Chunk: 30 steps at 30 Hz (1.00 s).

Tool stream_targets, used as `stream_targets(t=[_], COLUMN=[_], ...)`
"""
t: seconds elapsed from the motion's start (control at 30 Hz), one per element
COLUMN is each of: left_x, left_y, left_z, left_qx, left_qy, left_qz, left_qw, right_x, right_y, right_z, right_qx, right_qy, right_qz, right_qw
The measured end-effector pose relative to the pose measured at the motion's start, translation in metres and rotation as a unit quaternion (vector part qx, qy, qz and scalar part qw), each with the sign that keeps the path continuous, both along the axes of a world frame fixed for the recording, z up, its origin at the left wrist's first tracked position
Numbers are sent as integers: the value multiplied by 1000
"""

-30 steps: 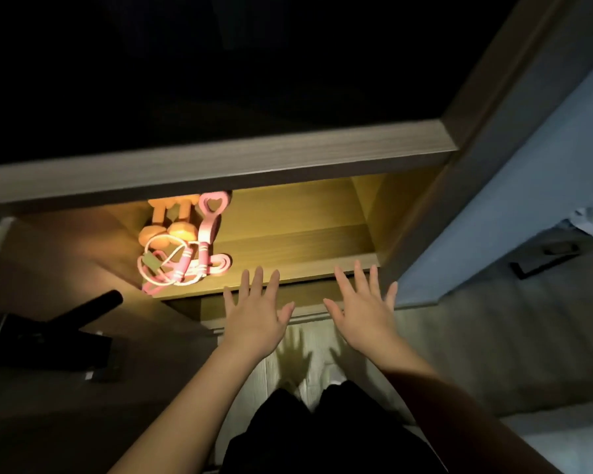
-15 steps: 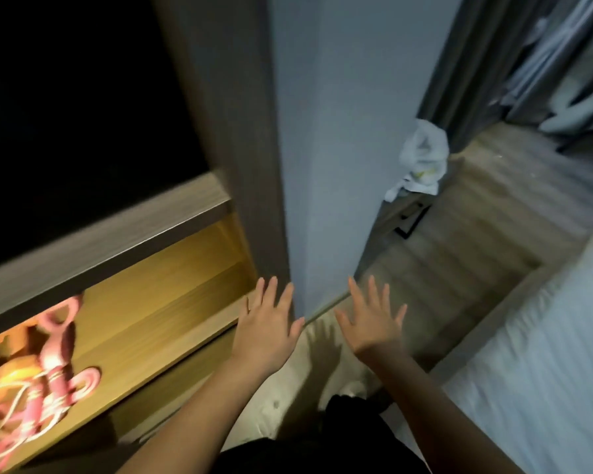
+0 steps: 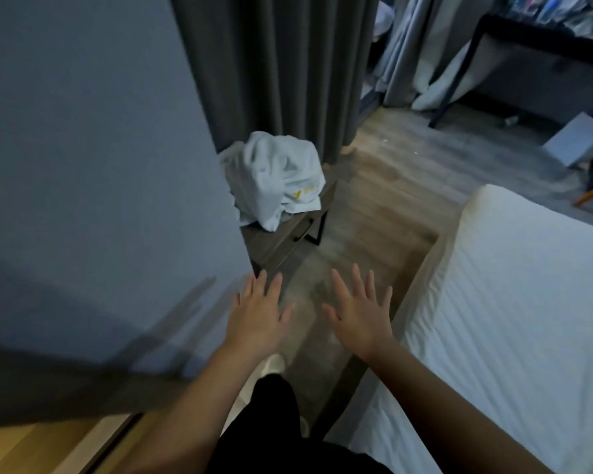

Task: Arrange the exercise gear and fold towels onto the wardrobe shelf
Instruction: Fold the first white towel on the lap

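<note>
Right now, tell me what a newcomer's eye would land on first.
Two empty hands, the left hand and right hand, spread open low in the middle over the wood floor. Beyond them a crumpled white cloth pile sits on a low table beside the grey curtain. A white-sheeted bed fills the right side.

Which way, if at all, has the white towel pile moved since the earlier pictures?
No. The white towel pile still lies on the low table, against the grey wardrobe panel, as before; only the camera turned right.
</note>
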State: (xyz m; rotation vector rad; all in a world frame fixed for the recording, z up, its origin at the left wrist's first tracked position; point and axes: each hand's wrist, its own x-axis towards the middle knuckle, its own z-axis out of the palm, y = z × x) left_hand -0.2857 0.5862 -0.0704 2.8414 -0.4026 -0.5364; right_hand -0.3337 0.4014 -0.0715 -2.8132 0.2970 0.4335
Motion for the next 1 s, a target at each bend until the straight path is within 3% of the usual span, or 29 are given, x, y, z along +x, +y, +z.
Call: stream_targets(t=[0.23,0.57,0.73,0.9,1.0], left_x=[115,319,373,408,430], left_y=[-60,-106,-103,-91,-90], left_z=[-14,-40,-56,-74,-85], left_qx=[1,6,-38,-64,-26], left_qy=[4,-2,-14,-7,-35], left_qz=[6,147,242,358,355], left_qw=[1000,989,969,932,934], right_x=[107,316,409,503,550], right_y=[-57,-119,-123,-106,-93], right_z=[-16,-36,-45,-68,-87], right_qx=[-18,-41,-53,6,0], right_qy=[21,28,68,120,98], right_qz=[22,122,212,281,337], right_qw=[999,991,973,952,936])
